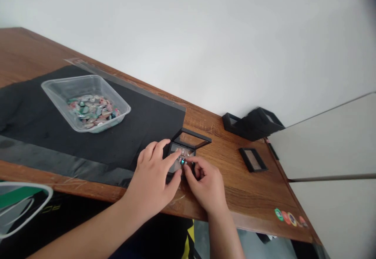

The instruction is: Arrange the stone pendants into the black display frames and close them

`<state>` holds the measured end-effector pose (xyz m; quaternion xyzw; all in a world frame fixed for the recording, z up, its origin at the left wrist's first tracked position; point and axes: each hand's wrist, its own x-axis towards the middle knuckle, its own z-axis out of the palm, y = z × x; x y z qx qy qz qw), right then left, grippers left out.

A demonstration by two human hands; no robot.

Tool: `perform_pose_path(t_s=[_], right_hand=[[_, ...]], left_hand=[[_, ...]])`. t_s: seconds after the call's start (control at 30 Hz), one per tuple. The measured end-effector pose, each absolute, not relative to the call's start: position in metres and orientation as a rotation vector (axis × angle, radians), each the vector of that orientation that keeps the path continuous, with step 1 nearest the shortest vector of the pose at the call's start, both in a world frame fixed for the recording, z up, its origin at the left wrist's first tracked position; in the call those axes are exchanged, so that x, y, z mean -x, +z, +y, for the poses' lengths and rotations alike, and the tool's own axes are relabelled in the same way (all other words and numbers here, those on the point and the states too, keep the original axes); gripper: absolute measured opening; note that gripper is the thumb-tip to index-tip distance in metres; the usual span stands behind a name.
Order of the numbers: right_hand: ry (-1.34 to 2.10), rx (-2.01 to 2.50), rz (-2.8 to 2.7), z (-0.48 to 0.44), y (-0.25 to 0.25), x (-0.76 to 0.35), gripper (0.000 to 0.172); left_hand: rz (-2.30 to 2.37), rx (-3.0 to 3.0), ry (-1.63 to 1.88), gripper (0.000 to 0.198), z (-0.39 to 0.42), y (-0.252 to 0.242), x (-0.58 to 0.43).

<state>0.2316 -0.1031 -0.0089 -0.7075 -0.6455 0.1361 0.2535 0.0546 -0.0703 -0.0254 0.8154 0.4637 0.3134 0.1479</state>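
Observation:
A small black box with a windowed lid [191, 138] stands open at the table's front edge, several small shiny pieces inside it. My left hand [155, 175] lies over the box's left side, its fingers spread and the index fingertip among the pieces. From the right, my right hand [207, 178] reaches the box, thumb and index fingertip close around a small teal shiny piece [183, 161]. Whether the fingertips grip that piece is too small to tell. The box's near side is partly hidden by both hands.
A clear plastic tub [85, 102] of colourful pieces sits on a black mat [143, 120] at the left. Stacked black boxes [255, 124] stand by the wall, with one flat black box [253, 160] nearer. Round stickers [284, 216] lie at the table's right front.

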Motion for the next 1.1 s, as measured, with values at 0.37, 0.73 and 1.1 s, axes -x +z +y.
perform_pose_path(t_s=[0.37,0.73,1.1], right_hand=[[0.37,1.922,-1.753,-0.1028,-0.0107,-0.232,0.017],[0.354,1.924,-1.771,-0.1032,-0.0126,-0.2337,0.018],[0.374,1.932,-1.761,-0.1037,-0.0117,-0.2329,0.019]], left_hand=[[1.281,-2.237,0.99,0.028,-0.0707,-0.0248,-0.0498],[1.334,-2.296,1.025,0.021,-0.0677,-0.0317,-0.0581],[1.265,-2.321,1.001,0.018,-0.067,-0.0307,-0.0558]])
